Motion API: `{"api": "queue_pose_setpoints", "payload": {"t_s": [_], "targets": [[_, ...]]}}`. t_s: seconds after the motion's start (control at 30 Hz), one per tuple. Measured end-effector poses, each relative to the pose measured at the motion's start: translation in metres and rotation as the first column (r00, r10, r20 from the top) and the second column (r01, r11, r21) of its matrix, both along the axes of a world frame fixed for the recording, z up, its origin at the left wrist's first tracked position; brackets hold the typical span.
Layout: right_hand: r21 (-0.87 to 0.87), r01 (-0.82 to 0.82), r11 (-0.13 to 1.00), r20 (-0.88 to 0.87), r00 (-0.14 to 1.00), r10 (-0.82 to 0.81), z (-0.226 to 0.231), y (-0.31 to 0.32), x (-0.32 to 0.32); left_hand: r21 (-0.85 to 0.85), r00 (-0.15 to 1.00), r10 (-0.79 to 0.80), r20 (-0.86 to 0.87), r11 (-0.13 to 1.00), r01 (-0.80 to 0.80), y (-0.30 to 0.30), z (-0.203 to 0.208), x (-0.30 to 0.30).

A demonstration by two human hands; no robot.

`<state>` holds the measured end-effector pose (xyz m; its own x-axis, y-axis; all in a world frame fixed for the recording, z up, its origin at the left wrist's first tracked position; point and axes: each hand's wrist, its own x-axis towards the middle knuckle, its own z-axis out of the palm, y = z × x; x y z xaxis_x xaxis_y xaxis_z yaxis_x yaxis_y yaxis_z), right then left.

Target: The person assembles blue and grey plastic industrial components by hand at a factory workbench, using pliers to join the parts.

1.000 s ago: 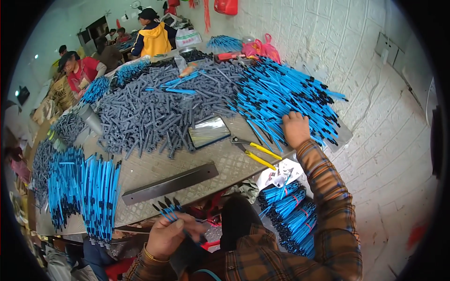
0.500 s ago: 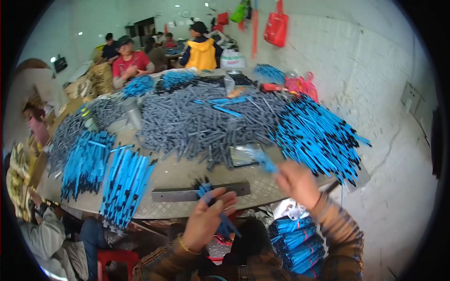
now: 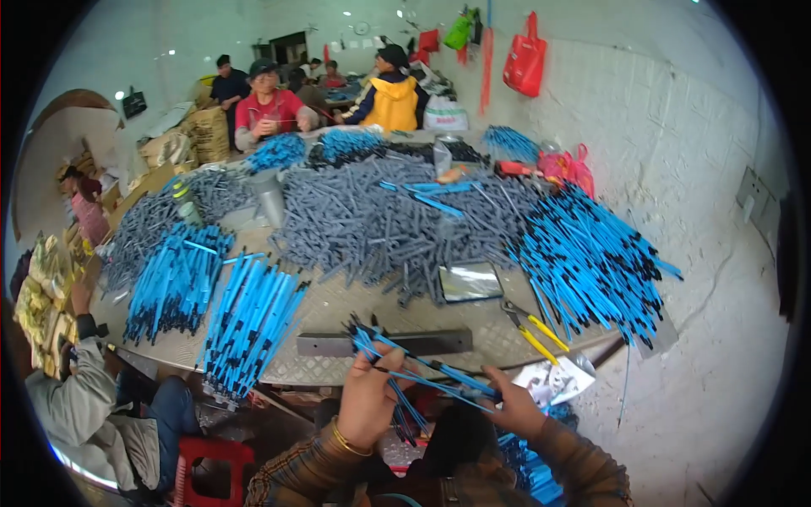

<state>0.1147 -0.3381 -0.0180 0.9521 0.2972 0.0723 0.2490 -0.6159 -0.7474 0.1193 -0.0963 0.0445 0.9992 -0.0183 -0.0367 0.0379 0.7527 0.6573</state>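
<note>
My left hand (image 3: pixel 363 411) is closed around several thin blue rods (image 3: pixel 394 355) with black ends, held at the table's near edge. Lower ends of that bunch hang below the fingers. To its right, my right hand (image 3: pixel 517 412) pinches the ends of blue rods that stretch across between both hands. A dark metal bar (image 3: pixel 439 340) lies on the table just behind the hands. Yellow-handled pliers (image 3: pixel 541 335) rest beyond my right hand, near a dark flat phone-like slab (image 3: pixel 470 282).
A big heap of grey tubes (image 3: pixel 380 220) covers the table's middle. Blue rods are piled on the right (image 3: pixel 591 262) and left (image 3: pixel 253 313). A metal cup (image 3: pixel 269 201) stands among the tubes. A person in grey sits at left; others work behind. Blue bundles (image 3: pixel 536 473) lie below the table edge.
My right hand has come down and left, toward my left hand, and now grips rods there. The pliers have come into sight. The whole view has shifted slightly.
</note>
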Motion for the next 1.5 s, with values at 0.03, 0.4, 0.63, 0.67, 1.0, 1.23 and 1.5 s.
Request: {"api": "queue_pose_setpoints", "payload": {"t_s": [0.03, 0.4, 0.63, 0.67, 1.0, 1.23, 1.5], "targets": [[-0.002, 0.029, 1.0, -0.018, 0.999, -0.029, -0.006, -0.003, -0.005, -0.054, 1.0, -0.018, 0.017, 0.998, 0.019, -0.001, 0.003, -0.001], [0.113, -0.004, 0.994, -0.004, 1.0, 0.005, 0.022, -0.015, -0.016, 0.018, 0.975, 0.089, 0.204, 0.995, -0.095, -0.007, -0.001, -0.008], [0.111, -0.116, 0.987, -0.016, 0.993, 0.119, 0.014, -0.005, -0.016, -0.216, 0.983, -0.074, 0.166, 0.97, 0.11, -0.005, 0.015, -0.02], [0.1, -0.137, 0.986, -0.07, 0.987, 0.144, 0.014, -0.003, -0.017, -0.221, 0.984, -0.087, 0.154, 0.968, 0.12, -0.007, 0.017, -0.021], [-0.253, 0.101, 0.962, 0.488, 0.872, 0.036, 0.026, -0.076, 0.082, 0.081, 0.918, -0.353, 0.181, 0.936, 0.343, 0.022, 0.008, -0.031], [-0.661, 0.624, 0.416, 0.574, 0.778, -0.255, 0.025, -0.154, 0.178, 0.349, 0.766, -0.643, 0.029, 0.724, 0.595, 0.022, 0.001, -0.035], [-0.587, 0.611, 0.531, 0.637, 0.753, -0.163, 0.051, -0.136, 0.181, 0.227, 0.787, -0.616, -0.029, 0.763, 0.606, 0.036, -0.005, -0.032]]}}
